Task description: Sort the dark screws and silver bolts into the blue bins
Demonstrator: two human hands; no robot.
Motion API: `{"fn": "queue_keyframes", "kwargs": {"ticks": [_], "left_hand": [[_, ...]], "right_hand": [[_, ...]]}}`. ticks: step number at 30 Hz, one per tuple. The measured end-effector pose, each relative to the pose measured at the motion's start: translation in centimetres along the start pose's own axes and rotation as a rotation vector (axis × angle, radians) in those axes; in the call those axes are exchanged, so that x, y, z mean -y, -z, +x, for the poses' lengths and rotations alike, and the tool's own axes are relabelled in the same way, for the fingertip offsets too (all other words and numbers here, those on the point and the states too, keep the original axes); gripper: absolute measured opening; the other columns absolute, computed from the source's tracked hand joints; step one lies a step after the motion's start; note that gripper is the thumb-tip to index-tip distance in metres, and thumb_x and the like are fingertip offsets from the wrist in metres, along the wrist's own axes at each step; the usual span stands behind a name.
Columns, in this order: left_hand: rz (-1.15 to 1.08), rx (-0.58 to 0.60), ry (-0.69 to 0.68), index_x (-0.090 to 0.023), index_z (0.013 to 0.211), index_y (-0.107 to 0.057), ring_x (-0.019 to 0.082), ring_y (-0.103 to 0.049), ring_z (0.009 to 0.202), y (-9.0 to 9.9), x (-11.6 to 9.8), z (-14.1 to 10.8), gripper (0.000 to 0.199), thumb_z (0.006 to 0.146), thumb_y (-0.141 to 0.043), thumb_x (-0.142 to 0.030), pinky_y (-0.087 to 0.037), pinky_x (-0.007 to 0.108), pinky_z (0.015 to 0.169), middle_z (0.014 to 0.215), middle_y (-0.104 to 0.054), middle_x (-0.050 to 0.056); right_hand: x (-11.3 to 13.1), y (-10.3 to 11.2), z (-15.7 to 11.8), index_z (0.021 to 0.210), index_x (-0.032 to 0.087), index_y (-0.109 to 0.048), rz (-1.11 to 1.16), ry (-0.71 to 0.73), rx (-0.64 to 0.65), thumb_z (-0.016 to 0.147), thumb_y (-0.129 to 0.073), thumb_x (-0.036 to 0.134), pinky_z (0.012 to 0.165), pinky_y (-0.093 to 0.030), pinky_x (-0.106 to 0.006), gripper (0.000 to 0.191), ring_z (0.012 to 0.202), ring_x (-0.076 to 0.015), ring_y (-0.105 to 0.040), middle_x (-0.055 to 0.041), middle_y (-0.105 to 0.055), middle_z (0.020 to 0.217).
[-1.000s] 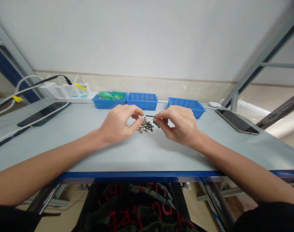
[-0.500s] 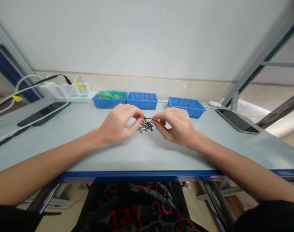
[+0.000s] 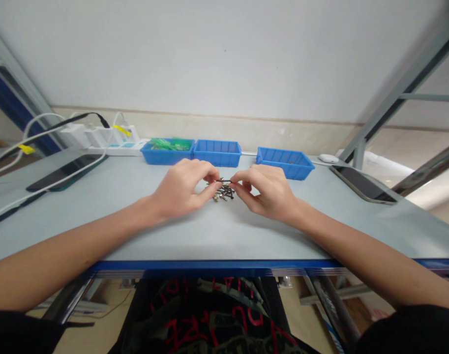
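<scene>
On my feed, left hand point(image 3: 185, 189) and right hand point(image 3: 270, 189) both pinch one dark screw point(image 3: 224, 181), right at the loose pile point(image 3: 227, 191) on the table point(image 3: 209, 241). I'd call it mid-job: one in hand, pile left, finished count unclear.

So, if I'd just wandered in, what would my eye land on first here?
Most likely the left hand and right hand near the middle, holding a thin dark piece between them by a pile of small parts on the table. Behind them, three blue bins stand out, the leftmost brightened by green plastic.
</scene>
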State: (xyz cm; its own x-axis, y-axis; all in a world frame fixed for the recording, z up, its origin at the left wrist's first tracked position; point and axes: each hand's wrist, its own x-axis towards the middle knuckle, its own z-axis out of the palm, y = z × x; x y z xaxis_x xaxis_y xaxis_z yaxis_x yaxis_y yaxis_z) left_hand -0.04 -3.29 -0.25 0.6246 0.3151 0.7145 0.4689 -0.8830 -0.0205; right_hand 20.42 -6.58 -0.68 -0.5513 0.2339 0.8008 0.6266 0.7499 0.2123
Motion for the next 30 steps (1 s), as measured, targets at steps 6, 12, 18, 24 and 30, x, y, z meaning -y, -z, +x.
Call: {"fn": "queue_keyframes", "kwargs": {"ticks": [6,12,18,24,30], "left_hand": [[-0.009,-0.006,-0.020,-0.017,0.080,-0.056,0.014,-0.058,0.069,0.05,0.01,0.03,0.010,0.084,-0.051,-0.025,-0.039,0.028,0.067,0.072,-0.063,-0.001],[-0.018,-0.053,-0.019,-0.018,0.082,-0.057,0.013,-0.058,0.069,0.04,0.01,0.04,0.009,0.084,-0.051,-0.025,-0.040,0.028,0.068,0.072,-0.063,-0.002],[-0.024,-0.088,-0.030,-0.018,0.082,-0.057,0.012,-0.059,0.068,-0.05,-0.06,0.01,0.007,0.084,-0.052,-0.023,-0.041,0.027,0.067,0.072,-0.064,-0.002],[-0.026,-0.070,-0.018,-0.018,0.081,-0.058,0.012,-0.058,0.068,0.02,-0.09,0.05,0.010,0.085,-0.051,-0.023,-0.040,0.027,0.068,0.071,-0.063,-0.002],[-0.021,-0.071,-0.021,-0.017,0.080,-0.058,0.013,-0.058,0.067,0.17,-0.10,0.00,0.012,0.085,-0.050,-0.023,-0.040,0.028,0.068,0.070,-0.063,-0.001]], "right_hand": [[-0.17,-0.08,-0.09,0.082,0.015,-0.057,0.001,-0.006,-0.009,0.085,-0.053,0.018,0.052,-0.035,-0.021,0.005,0.052,-0.0085,-0.049,0.0022,-0.058,0.060],[-0.17,-0.13,-0.05,0.082,0.015,-0.057,-0.005,-0.014,-0.026,0.085,-0.053,0.017,0.052,-0.035,-0.021,0.005,0.051,-0.0083,-0.049,0.0024,-0.057,0.059],[-0.12,-0.21,-0.09,0.083,0.015,-0.057,0.002,-0.020,-0.029,0.085,-0.053,0.018,0.052,-0.035,-0.021,0.005,0.051,-0.0079,-0.049,0.0032,-0.057,0.058],[-0.05,-0.09,-0.17,0.083,0.015,-0.057,0.004,-0.020,-0.030,0.085,-0.054,0.019,0.051,-0.035,-0.021,0.005,0.050,-0.0080,-0.048,0.0033,-0.057,0.058],[0.02,-0.06,-0.13,0.083,0.014,-0.058,0.013,-0.019,-0.024,0.084,-0.055,0.018,0.052,-0.036,-0.021,0.005,0.051,-0.0082,-0.050,0.0026,-0.058,0.059]]}}
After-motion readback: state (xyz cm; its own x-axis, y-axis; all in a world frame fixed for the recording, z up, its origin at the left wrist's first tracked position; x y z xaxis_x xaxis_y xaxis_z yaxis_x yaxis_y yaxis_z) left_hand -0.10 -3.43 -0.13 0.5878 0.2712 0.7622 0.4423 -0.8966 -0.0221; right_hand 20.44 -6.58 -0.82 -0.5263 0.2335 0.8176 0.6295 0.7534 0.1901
